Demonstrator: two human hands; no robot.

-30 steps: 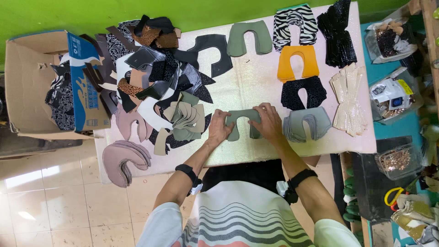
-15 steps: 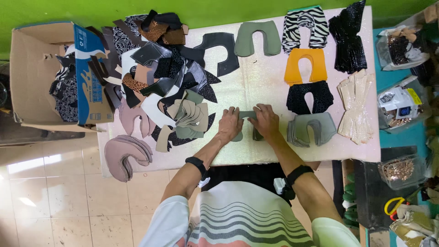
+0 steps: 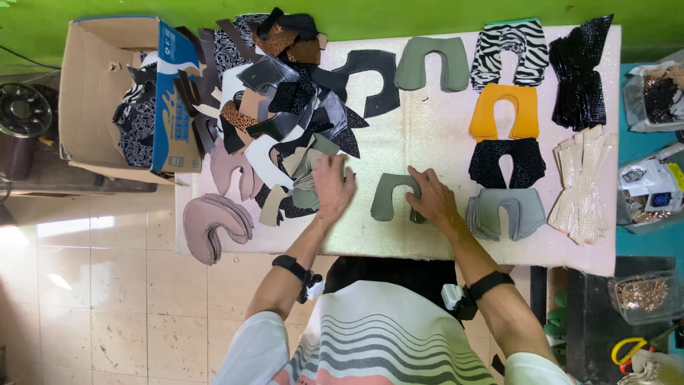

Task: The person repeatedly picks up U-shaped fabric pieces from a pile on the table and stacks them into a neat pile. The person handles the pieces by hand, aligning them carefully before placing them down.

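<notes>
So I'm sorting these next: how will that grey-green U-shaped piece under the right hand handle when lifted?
The grey-green piece lies flat and thin, so it is probably light and floppy. Its two legs may droop. The right hand presses one leg; it likely slides easily.

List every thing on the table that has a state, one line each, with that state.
left hand: open, flat on the mixed pile
right hand: pressing on the green cut piece
green cut piece: lying flat, single
mixed pile: jumbled, unsorted
grey stack: fanned
orange piece: flat
cardboard box: open, tipped on its side
</notes>
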